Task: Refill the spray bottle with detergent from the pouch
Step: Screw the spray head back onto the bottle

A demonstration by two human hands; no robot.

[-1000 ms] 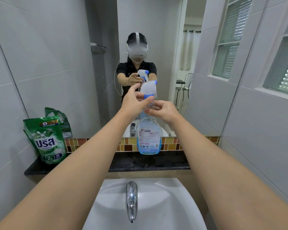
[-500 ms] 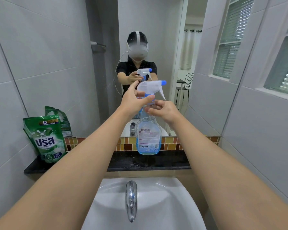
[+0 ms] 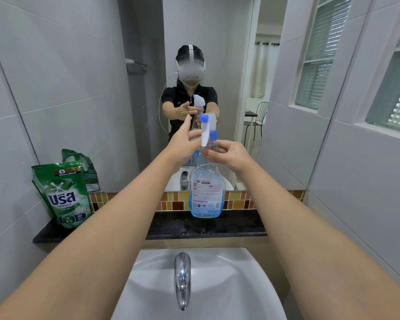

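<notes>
Detergent bottle work centres on the spray bottle, which stands upright on the black ledge just in front of the mirror, a shallow layer of blue liquid in its base. The right hand pinches the bottle's neck from the right, fingers curled round it. The left hand is at the left of the white trigger head, its fingers straight and spread, holding nothing that can be seen. The green pouch stands upright at the ledge's left end against the tiled wall, well apart from the bottle, with a bare stretch of ledge between them. Below the bottle, past the ledge's front edge, lies the white sink with its chrome tap.
</notes>
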